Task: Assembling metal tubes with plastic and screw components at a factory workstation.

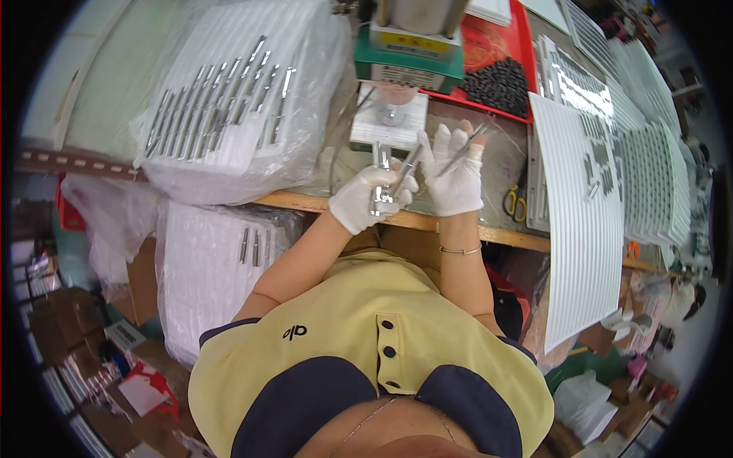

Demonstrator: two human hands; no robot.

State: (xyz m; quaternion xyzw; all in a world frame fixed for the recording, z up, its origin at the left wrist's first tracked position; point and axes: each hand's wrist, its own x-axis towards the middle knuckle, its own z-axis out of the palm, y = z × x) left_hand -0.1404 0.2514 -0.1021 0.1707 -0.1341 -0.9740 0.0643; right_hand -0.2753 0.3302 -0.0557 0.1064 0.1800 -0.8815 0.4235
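My left hand (pixel 359 200), in a white glove, is closed round a shiny chrome cylinder (pixel 381 156) held upright at the table's front edge. A slim metal rod (pixel 408 164) slants up beside it from the same fingers. My right hand (pixel 456 179), gloved too, is raised just to the right with its palm showing and some fingers stretched up. Across that palm lies a thin pointed metal tool (pixel 462 153), pinched near the fingertips; whether it is tweezers or a plain rod I cannot tell. Beyond both hands stands a green bench machine (pixel 408 70) over a pale block (pixel 408 122).
A wrapped white tray (pixel 305 46) with several chrome rods lies at the left; another tray (pixel 198 282) sits lower. A red tray (pixel 477 38) holds small black parts (pixel 500 85). Yellow-handled scissors (pixel 516 204) lie right of my right hand, near a ribbed white sheet (pixel 580 259).
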